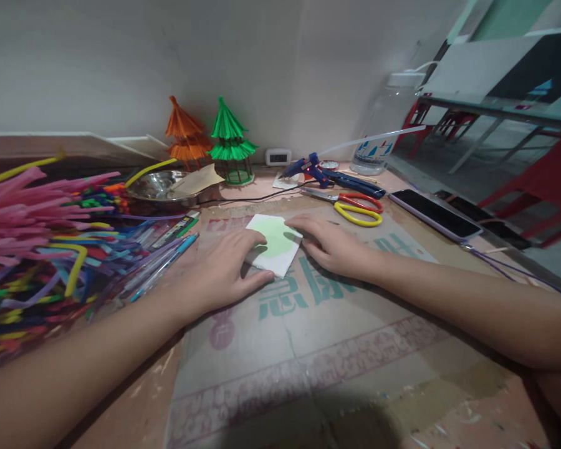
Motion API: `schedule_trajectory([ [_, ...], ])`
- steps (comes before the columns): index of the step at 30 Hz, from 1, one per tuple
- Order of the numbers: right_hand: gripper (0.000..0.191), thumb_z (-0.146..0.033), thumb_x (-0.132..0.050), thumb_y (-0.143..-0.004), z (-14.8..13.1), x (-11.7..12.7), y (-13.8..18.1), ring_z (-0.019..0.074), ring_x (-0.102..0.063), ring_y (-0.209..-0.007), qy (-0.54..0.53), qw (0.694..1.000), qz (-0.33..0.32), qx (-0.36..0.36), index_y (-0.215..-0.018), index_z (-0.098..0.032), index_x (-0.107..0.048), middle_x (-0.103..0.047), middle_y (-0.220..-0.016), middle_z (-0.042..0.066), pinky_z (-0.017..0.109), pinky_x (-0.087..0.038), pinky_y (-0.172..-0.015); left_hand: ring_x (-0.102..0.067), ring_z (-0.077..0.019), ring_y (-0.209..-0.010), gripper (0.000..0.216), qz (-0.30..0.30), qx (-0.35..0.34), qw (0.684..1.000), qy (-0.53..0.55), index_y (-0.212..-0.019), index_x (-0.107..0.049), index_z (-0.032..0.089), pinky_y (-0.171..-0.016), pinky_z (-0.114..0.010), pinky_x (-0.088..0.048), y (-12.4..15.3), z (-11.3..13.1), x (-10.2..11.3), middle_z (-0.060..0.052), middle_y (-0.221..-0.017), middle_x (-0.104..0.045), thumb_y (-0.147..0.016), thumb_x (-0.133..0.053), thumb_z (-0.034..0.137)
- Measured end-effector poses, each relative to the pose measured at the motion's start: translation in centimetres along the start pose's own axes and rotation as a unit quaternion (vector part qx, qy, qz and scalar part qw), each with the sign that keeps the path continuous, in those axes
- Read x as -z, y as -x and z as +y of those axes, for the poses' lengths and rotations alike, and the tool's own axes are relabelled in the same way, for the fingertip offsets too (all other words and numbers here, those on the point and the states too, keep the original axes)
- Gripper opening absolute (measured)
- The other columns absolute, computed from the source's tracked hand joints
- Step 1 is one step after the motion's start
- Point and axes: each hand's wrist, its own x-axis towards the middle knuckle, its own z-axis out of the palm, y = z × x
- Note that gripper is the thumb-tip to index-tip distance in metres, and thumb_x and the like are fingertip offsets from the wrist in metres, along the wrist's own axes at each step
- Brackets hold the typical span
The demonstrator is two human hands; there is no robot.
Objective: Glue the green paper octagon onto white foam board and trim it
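A small white square block with a pale green patch on top (277, 243) lies on a flattened cardboard sheet (308, 324). My left hand (219, 271) rests against its left side, fingers curled over the near edge and thumb along the front. My right hand (331, 244) lies flat on the cardboard at the block's right edge, fingertips touching it, fingers stretched out.
A heap of coloured pipe cleaners (32, 249) and pens fills the left. Behind are a metal bowl (161, 187), an orange paper pagoda (184, 134), a green one (231, 140), a blue glue gun (315, 169), scissors (355, 206), a plastic jar (386, 125) and a phone (434, 213).
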Motion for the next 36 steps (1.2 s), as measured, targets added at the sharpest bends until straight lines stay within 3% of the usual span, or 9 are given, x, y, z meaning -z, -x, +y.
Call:
schedule_trajectory([
  [5,0.033,-0.016,-0.046,-0.096,-1.2,0.3,0.3,0.0272,-0.066,-0.112,0.000,1.000,0.000,0.002,-0.127,-0.018,-0.058,-0.069,-0.122,0.014,0.046,-0.053,-0.097,-0.066,-0.0341,-0.109,0.046,0.004,0.025,1.000,-0.011,-0.118,-0.061,0.017,-0.092,-0.047,-0.051,0.1,0.1,0.5,-0.015,-0.119,-0.070,-0.093,-0.055,0.055],
  [10,0.016,-0.020,-0.054,-0.097,-1.4,0.3,0.3,0.0217,-0.065,-0.089,-0.029,0.998,0.025,0.041,-0.109,-0.018,-0.065,-0.068,-0.100,0.010,0.040,-0.055,-0.084,-0.066,-0.0250,-0.090,0.028,0.061,0.031,0.997,0.031,-0.094,-0.061,0.021,-0.076,-0.036,-0.048,0.4,-0.9,0.3,-0.005,-0.096,-0.071,-0.099,-0.051,0.047],
  [13,0.023,-0.014,-0.052,-0.096,-0.9,0.2,0.2,0.0228,-0.064,-0.099,-0.010,0.997,0.015,0.081,-0.107,-0.020,-0.071,-0.067,-0.106,0.012,0.041,-0.055,-0.089,-0.064,-0.0221,-0.088,0.023,0.078,-0.004,0.996,0.049,-0.092,-0.062,0.022,-0.077,-0.033,-0.047,0.4,-1.5,0.1,-0.003,-0.092,-0.069,-0.100,-0.053,0.041],
  [18,0.033,-0.012,-0.052,-0.096,-0.6,-0.1,0.1,0.0270,-0.061,-0.121,0.006,0.992,-0.036,0.124,-0.114,-0.024,-0.076,-0.065,-0.129,0.014,0.052,-0.049,-0.106,-0.064,-0.0221,-0.092,0.015,0.057,-0.047,0.996,0.058,-0.093,-0.068,0.023,-0.084,-0.035,-0.048,0.1,-1.5,0.1,-0.004,-0.094,-0.071,-0.099,-0.059,0.033],
  [26,0.035,-0.011,-0.050,-0.097,-0.9,0.1,0.2,0.0238,-0.063,-0.120,-0.032,0.988,-0.077,0.130,-0.117,-0.021,-0.077,-0.067,-0.128,0.015,0.045,-0.052,-0.104,-0.068,-0.0225,-0.093,0.017,0.046,0.000,0.995,0.093,-0.085,-0.064,0.021,-0.082,-0.036,-0.051,0.0,-0.6,0.2,-0.005,-0.099,-0.073,-0.095,-0.061,0.034],
  [36,0.021,-0.006,-0.052,-0.090,-1.7,0.4,0.2,0.0234,-0.065,-0.113,-0.057,0.992,-0.051,0.099,-0.097,-0.019,-0.067,-0.068,-0.120,0.013,0.044,-0.055,-0.099,-0.068,-0.0210,-0.092,0.016,0.061,-0.041,0.994,0.084,-0.094,-0.067,0.022,-0.083,-0.034,-0.050,0.3,-1.2,0.2,-0.003,-0.097,-0.073,-0.100,-0.057,0.034],
])
